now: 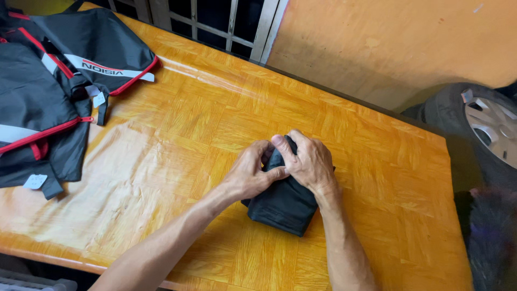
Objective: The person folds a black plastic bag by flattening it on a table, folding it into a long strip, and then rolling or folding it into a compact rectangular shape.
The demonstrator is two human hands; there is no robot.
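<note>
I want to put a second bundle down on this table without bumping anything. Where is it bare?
The table is bare between the black and red garments at its far left and the left hand. More bare top lies right of the right hand, toward the tyre. It is crowded where both hands press the folded black bundle.

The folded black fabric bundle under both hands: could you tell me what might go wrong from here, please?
1. The black fabric bundle is pinned only at its far end by the left hand and right hand; the free near end might spring open.
2. The orange table looks glossy, so the bundle could slide under pressure.
</note>
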